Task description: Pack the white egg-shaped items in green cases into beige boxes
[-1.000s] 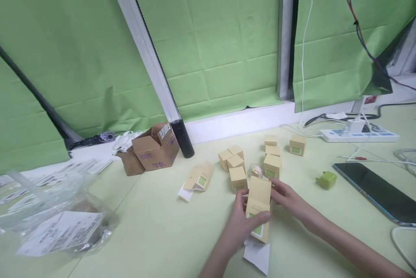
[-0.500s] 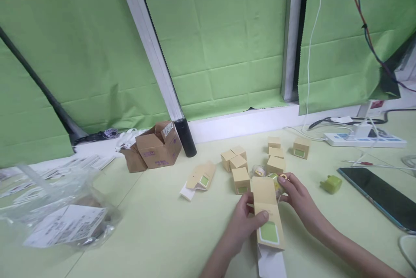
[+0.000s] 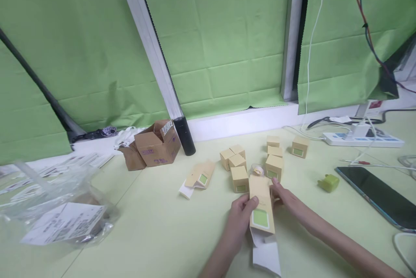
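Note:
A flattened, partly unfolded tan cardboard box [image 3: 261,202] with a green square and white end flaps is held up in front of me. My left hand [image 3: 242,217] is closed on its left edge, thumb across the printed face. At the upper right edge my right hand [image 3: 282,193] pinches the cardboard with its fingertips; some fingers are hidden behind it. Just beyond the top flap lies a small clear roundish item [image 3: 258,169], perhaps a tape roll. Several small folded tan boxes [image 3: 239,178] stand close behind the hands.
Another flattened box [image 3: 198,176] lies left of centre. Further back are an open brown carton [image 3: 157,146] and a black cylinder [image 3: 184,136]. A plastic bag [image 3: 65,217] is at left. Rightward lie a green lump [image 3: 329,182], a phone [image 3: 377,195] and a power strip [image 3: 364,139].
My right hand has moved down and left onto the box's edge. The yellowish item with a ring at its fingers no longer shows. The lower white flap has bent outward.

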Tool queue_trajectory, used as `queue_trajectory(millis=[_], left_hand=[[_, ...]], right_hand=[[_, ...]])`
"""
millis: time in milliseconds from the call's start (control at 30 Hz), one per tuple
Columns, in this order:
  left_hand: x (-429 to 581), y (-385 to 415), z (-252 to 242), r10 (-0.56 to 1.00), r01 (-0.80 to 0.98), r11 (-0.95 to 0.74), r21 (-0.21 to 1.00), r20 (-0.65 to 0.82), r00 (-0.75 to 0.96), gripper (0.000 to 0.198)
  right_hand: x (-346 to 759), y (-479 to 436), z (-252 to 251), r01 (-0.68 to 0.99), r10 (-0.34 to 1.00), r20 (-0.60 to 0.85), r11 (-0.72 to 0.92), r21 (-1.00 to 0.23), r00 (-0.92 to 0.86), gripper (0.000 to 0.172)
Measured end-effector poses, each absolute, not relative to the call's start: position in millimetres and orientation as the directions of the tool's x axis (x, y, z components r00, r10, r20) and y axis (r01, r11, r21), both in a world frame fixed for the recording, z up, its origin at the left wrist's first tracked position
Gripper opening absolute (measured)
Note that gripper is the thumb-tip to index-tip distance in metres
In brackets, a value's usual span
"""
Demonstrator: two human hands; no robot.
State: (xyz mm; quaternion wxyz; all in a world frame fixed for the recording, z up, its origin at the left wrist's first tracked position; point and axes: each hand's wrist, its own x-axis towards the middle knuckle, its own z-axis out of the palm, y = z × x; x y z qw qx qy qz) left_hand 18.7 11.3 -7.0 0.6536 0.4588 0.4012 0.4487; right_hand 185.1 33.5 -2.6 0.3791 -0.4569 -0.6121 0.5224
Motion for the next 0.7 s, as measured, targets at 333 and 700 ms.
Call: queue_trajectory(millis=[333,700], left_hand=[[10.6,13.7,5.1,0.997,-0.325,0.011,0.946,-0.036,-0.069,0.037],[16.2,11.5,-0.4,0.996,-0.238,-0.005,0.971,0.027,0.090,0.039]], right_hand=[[182.8,4.9,-5.2,0.379,0.603,0.518,0.792,-0.478,-0.607,0.019],[177.7,12.0,-16.8,0.452,0.481,0.725,0.853,-0.259,-0.493,0.017]])
